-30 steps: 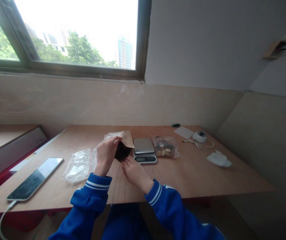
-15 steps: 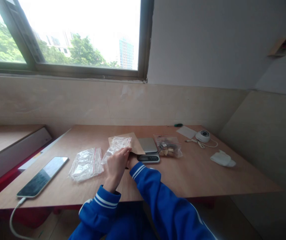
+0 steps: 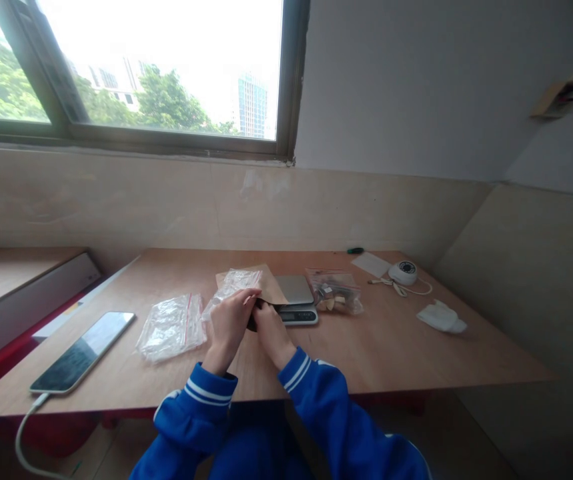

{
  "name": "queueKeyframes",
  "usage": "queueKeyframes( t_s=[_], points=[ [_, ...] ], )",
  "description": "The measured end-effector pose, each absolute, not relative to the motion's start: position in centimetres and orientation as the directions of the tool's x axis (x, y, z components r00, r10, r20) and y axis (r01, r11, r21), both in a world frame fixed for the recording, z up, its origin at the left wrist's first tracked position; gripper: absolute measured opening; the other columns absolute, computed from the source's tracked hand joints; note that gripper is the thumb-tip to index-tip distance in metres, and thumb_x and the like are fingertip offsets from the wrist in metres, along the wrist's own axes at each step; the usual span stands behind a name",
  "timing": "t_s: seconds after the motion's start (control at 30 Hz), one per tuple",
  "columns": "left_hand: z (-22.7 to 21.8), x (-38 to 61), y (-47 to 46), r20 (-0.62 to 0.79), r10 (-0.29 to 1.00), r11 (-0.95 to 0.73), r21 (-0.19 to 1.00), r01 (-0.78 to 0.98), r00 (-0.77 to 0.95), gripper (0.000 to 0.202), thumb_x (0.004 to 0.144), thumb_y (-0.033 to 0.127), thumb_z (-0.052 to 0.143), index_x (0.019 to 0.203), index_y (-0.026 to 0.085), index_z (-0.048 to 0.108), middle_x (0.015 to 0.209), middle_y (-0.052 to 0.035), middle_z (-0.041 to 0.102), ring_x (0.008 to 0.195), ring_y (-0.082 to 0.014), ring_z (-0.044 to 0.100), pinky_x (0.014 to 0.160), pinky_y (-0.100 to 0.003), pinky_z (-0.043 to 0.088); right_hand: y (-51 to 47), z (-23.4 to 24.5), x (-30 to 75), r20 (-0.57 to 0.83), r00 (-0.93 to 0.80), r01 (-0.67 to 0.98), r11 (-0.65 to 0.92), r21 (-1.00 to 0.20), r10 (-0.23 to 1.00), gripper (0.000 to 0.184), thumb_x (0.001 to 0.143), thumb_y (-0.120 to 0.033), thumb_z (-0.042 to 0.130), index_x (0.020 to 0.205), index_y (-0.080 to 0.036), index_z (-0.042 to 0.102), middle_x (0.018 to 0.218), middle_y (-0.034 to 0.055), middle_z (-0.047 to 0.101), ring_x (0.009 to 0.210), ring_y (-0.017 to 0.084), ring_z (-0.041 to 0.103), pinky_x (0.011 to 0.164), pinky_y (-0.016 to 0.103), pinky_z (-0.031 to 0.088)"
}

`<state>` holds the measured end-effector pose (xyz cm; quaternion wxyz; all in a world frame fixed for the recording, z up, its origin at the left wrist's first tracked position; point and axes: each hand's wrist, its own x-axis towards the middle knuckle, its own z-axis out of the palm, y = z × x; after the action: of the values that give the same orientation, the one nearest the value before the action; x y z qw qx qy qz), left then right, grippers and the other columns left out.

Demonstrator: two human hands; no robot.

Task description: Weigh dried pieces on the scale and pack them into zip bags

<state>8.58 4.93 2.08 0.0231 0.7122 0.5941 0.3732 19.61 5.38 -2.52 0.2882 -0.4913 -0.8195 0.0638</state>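
Note:
My left hand (image 3: 229, 325) and my right hand (image 3: 269, 331) meet over the middle of the wooden table (image 3: 391, 347), fingers closed round a small dark object (image 3: 253, 319) that is mostly hidden between them. Just behind the hands lie a brown paper envelope (image 3: 271, 285) and a crinkled clear plastic bag (image 3: 233, 283). A small digital kitchen scale (image 3: 296, 299) stands right of the hands. Both sleeves are blue with white stripes.
A clear zip bag (image 3: 172, 327) lies left of my hands, and a phone on a cable (image 3: 83, 350) further left. Right of the scale sits a bag of small pieces (image 3: 335, 293), then a white round device (image 3: 403, 272), white paper (image 3: 371, 263), crumpled tissue (image 3: 440, 317), green pen (image 3: 355, 251).
My right hand has drawn back from under the envelope and joined the left hand at the dark object. The envelope now lies flat on the table.

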Motion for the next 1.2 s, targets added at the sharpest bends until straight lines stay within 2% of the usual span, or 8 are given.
queueKeyframes(
  t_s=[0.17,0.33,0.53,0.67,0.8,0.93,1.07,1.2],
  points=[
    [3.4,8.5,5.0,0.438,0.899,-0.264,0.501,0.825,0.021,0.022,0.085,0.038,0.054,0.092,0.032,0.074,0.078,0.0002,0.074,0.076,-0.0194,0.067,0.062,-0.024,0.042,4.1,-1.8,20.3,0.438,-0.396,0.796,0.54,-0.275,0.807,0.03,0.09,-0.01,0.048,0.115,-0.017,0.064,0.112,0.0114,0.063,0.104,0.024,0.06,0.088,0.034,0.054],
    [4.9,8.0,5.4,0.365,0.93,-0.171,0.515,0.84,-0.034,0.022,0.082,0.038,0.056,0.092,0.032,0.074,0.08,0.0005,0.075,0.076,-0.0179,0.068,0.062,-0.023,0.042,2.6,-2.3,22.3,0.713,-0.361,0.676,0.696,-0.244,0.601,0.03,0.093,-0.015,0.045,0.117,-0.02,0.063,0.106,0.0084,0.063,0.103,0.021,0.061,0.092,0.035,0.054],
    [5.9,7.0,6.1,0.377,0.922,-0.146,0.551,0.822,-0.089,0.021,0.081,0.038,0.057,0.092,0.033,0.074,0.082,0.0019,0.075,0.077,-0.0189,0.068,0.06,-0.024,0.041,2.0,-1.8,25.8,0.81,0.073,0.569,0.643,-0.513,0.583,0.029,0.094,-0.021,0.046,0.117,-0.025,0.062,0.107,0.0068,0.063,0.1,0.018,0.062,0.089,0.033,0.054],
    [6.0,6.6,6.1,0.374,0.923,-0.153,0.566,0.81,-0.086,0.022,0.081,0.038,0.057,0.092,0.032,0.075,0.082,0.0007,0.075,0.076,-0.0194,0.068,0.061,-0.025,0.041,6.0,-2.9,28.5,0.661,0.331,0.512,0.46,-0.725,0.674,0.024,0.09,-0.032,0.051,0.101,-0.017,0.068,0.096,0.0093,0.068,0.091,0.021,0.064,0.084,0.037,0.052],
    [5.8,6.3,6.1,0.374,0.921,-0.141,0.581,0.801,-0.109,0.022,0.08,0.037,0.056,0.091,0.032,0.075,0.081,0.0016,0.075,0.077,-0.0191,0.068,0.06,-0.025,0.04,10.9,-4.6,30.3,0.509,0.3,0.518,0.31,-0.797,0.806,0.028,0.086,-0.035,0.053,0.096,-0.013,0.067,0.088,0.0102,0.072,0.081,0.023,0.067,0.075,0.035,0.053],
    [5.6,6.1,6.0,0.366,0.921,-0.127,0.603,0.788,-0.132,0.021,0.08,0.038,0.057,0.091,0.033,0.075,0.082,0.0031,0.075,0.075,-0.0175,0.068,0.059,-0.024,0.04,13.9,-5.0,30.7,0.493,0.174,0.596,0.307,-0.742,0.853,0.017,0.079,-0.027,0.059,0.085,-0.014,0.069,0.084,0.0089,0.071,0.081,0.023,0.065,0.076,0.036,0.052],
    [5.5,6.0,6.0,0.366,0.922,-0.126,0.595,0.794,-0.129,0.021,0.08,0.038,0.058,0.091,0.033,0.074,0.081,0.0033,0.075,0.074,-0.0175,0.068,0.057,-0.023,0.04,14.1,-4.6,30.2,0.54,0.138,0.685,0.314,-0.658,0.83,0.017,0.079,-0.018,0.057,0.09,-0.014,0.069,0.111,0.0153,0.064,0.115,0.028,0.052,0.1,0.046,0.038],
    [5.0,6.0,6.1,0.379,0.917,-0.138,0.59,0.795,-0.123,0.021,0.081,0.04,0.057,0.091,0.034,0.074,0.079,0.0034,0.075,0.074,-0.0176,0.068,0.056,-0.023,0.039,12.3,-4.4,28.7,0.572,-0.07,0.885,0.316,-0.343,0.817,0.027,0.087,-0.014,0.046,0.104,-0.016,0.067,0.129,0.0145,0.054,0.129,0.026,0.038,0.108,0.046,0.028]
  ],
)
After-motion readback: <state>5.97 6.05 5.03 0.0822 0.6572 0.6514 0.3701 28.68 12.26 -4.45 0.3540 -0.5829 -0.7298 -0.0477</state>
